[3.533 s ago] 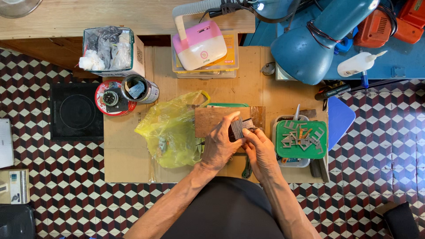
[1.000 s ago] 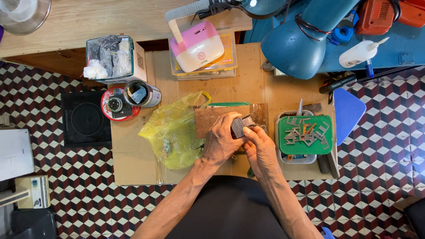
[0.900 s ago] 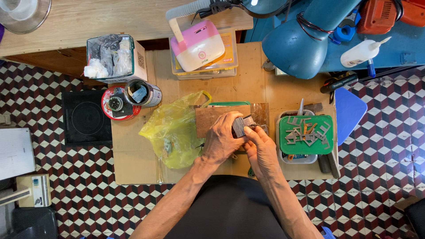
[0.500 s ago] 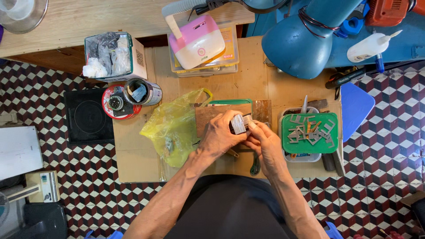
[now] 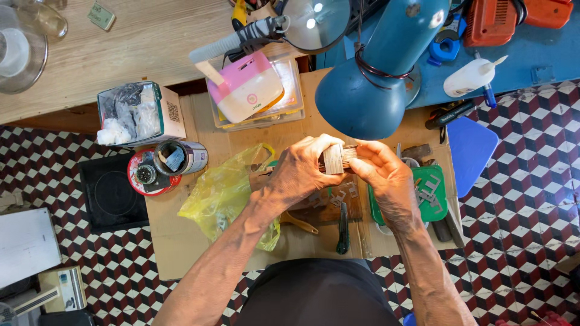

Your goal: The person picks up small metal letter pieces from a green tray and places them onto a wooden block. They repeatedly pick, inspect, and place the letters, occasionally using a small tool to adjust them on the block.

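Item: small grey metal block (image 5: 333,159), held above the cardboard-covered counter (image 5: 181,241), under the blue lamp shade (image 5: 368,90). My left hand (image 5: 300,172) is closed around its left side; my right hand (image 5: 386,175) pinches its right end with the fingertips. I judge it stiff, dense for its size, smooth, not fragile. Best held on opposite flat faces. Nearby: green tray (image 5: 436,208) of small metal pieces to the right, yellow plastic bag (image 5: 223,196) to the left.

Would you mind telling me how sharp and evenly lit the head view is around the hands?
Head view: daylight is soft and even, with no hard shadows; the left hand, right hand and the small grey block between them look sharp; the blue lamp shade looms large and slightly soft; bright glare spots show on the round magnifier.
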